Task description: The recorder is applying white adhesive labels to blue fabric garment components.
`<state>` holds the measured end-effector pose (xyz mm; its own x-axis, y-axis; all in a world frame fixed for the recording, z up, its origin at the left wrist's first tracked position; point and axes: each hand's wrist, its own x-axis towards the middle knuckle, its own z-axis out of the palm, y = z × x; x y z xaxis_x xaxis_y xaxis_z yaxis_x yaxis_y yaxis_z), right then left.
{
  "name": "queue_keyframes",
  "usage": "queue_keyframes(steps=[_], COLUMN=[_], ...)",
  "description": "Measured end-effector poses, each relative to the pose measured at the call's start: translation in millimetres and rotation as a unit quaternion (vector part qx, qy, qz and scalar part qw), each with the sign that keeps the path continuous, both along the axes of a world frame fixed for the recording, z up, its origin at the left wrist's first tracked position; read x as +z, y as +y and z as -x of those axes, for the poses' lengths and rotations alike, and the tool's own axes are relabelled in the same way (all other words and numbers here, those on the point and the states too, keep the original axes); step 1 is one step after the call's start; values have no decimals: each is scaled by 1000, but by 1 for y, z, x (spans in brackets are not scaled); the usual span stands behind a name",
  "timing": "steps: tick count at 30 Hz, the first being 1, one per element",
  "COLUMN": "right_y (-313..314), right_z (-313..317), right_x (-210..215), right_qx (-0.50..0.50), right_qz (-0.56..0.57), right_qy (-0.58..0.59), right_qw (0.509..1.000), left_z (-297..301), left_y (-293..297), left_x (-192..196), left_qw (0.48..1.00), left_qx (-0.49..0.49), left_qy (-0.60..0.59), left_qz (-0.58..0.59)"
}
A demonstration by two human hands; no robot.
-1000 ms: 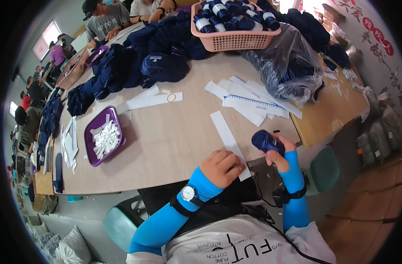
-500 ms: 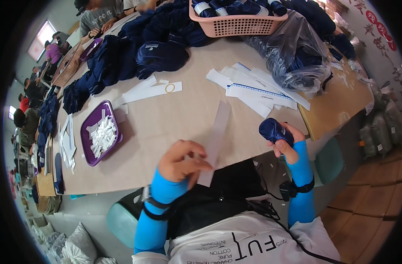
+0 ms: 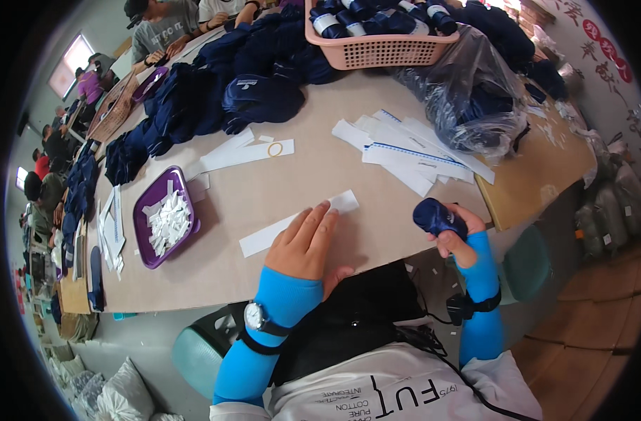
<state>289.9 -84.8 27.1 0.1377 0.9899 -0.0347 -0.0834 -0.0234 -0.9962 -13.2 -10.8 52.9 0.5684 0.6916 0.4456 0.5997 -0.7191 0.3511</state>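
Note:
Flat across a white paper strip (image 3: 261,240) on the table lies my left hand (image 3: 308,242), its fingers stretched out and the thumb apart. One end of the strip shows beyond the fingertips, the other to the left of the hand. Off to the right, over the table's near edge, my right hand (image 3: 461,235) is closed around a rolled bundle of dark navy cloth (image 3: 440,216). Part of the bundle is hidden by the fingers and thumb. More paper strips (image 3: 412,151) lie in a loose stack beyond it.
A purple tray (image 3: 150,261) holds small white pieces. A yellow ring (image 3: 275,149) rests on another strip. Navy cloth items (image 3: 187,102) are heaped along the far left. A pink basket (image 3: 377,55) of banded rolls and a clear plastic bag (image 3: 468,105) stand farther back. Co-workers sit beyond.
My left hand has turned palm down and moved onto the table. The strip, held slanting up before, now lies flat beneath it. My right hand keeps the navy bundle in nearly the same place.

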Motion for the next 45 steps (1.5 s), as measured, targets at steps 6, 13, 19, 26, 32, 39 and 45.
queue_keyframes(steps=[6, 13, 19, 26, 32, 39, 45], right_y=[-3, 6, 65, 148, 196, 218, 219], right_z=[-3, 17, 53, 110, 128, 129, 132], right_x=[2, 39, 161, 225, 202, 195, 194], right_qx=[21, 25, 90, 29, 45, 74, 85], right_qz=[-14, 30, -258, -294, -375, -375, -392], right_qy=[-40, -93, -212, -93, -152, -172, -167], right_qw=[999, 995, 938, 951, 913, 908, 900], left_z=[-6, 7, 26, 20, 8, 4, 3], left_y=[-13, -11, 30, 68, 110, 138, 146], left_x=[-4, -13, 113, 189, 157, 149, 141], left_qw=[997, 987, 918, 924, 891, 882, 866], left_qx=[-62, -142, -178, -102, -57, -7, 3], left_qy=[48, -61, -310, -368, -442, -458, -487], left_qz=[20, -41, 174, 12, 80, 110, 113])
